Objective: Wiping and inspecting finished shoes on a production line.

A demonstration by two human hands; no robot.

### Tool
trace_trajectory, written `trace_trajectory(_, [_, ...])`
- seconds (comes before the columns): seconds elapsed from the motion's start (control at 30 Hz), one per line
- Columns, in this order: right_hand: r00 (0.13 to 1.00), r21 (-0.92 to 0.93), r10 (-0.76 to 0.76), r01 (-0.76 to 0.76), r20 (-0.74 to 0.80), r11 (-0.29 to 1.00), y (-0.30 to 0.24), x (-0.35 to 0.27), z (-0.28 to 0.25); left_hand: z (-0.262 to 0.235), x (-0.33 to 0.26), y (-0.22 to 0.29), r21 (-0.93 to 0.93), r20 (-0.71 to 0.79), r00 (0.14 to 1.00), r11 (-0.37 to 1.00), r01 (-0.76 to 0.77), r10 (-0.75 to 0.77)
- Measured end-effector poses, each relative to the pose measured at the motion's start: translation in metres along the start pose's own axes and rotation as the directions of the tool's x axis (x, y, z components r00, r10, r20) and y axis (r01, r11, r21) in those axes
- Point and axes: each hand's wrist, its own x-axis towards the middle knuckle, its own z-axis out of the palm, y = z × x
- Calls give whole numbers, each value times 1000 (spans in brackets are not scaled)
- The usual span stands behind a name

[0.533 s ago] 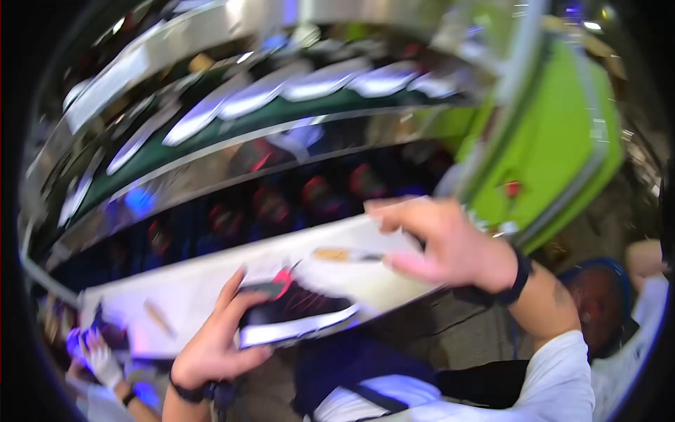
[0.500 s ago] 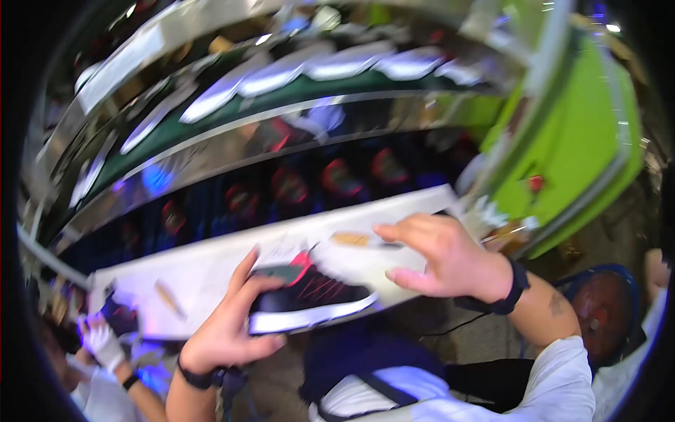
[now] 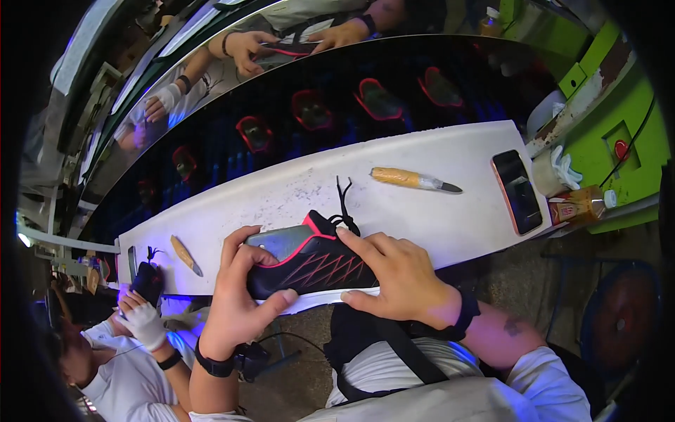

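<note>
A black sneaker point(image 3: 316, 271) with red stitching, a red-edged collar, a grey-green inside and a white sole is held sideways over the near edge of a white board point(image 3: 281, 195). Its black laces stick up past the tongue. My left hand point(image 3: 235, 299) grips the heel end, fingers at the collar and thumb on the sole. Around the toe end my right hand point(image 3: 404, 281) is closed, index finger by the laces and thumb at the sole edge. Beyond the shoe lies a tape-handled knife point(image 3: 404, 178). A second knife point(image 3: 184, 254) rests farther left.
Several red-edged shoes point(image 3: 311, 109) stand in a dark row behind the board. At its right end are a phone point(image 3: 517, 191), a bottle point(image 3: 580, 204) and a green machine frame point(image 3: 640, 151). On the left, a co-worker's gloved hand point(image 3: 144, 323) is near another dark shoe point(image 3: 148, 281).
My right hand has come from beside the knife onto the toe end of the sneaker. My left hand stays at the heel. The view has shifted, and the board appears larger.
</note>
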Motion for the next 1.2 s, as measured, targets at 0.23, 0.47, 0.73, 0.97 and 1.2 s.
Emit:
trace_trajectory(0.23, [984,130,-132,147,-121,980,22,-17,-5,-9,26,17,-265,-112,994,964,-25,-5])
trace_trajectory(0.47, [949,260,-1,87,-315,962,28,-28,-153,-23,-4,85,-703,-494,699,235,-671,517])
trace_trajectory(0.73, [494,-584,-509,2,-705,811,-74,283,-393,-44,14,76,-590,-655,464,-20,-807,597])
trace_trajectory(0.97, [775,-917,-491,-322,-397,234,-187,394,-325,-49,7,85,-756,-523,741,171,-631,421])
trace_trajectory(1.2, [532,-865,-691,-194,-490,464,-163,448,-304,76,-2,-56,-749,-52,986,660,66,-159])
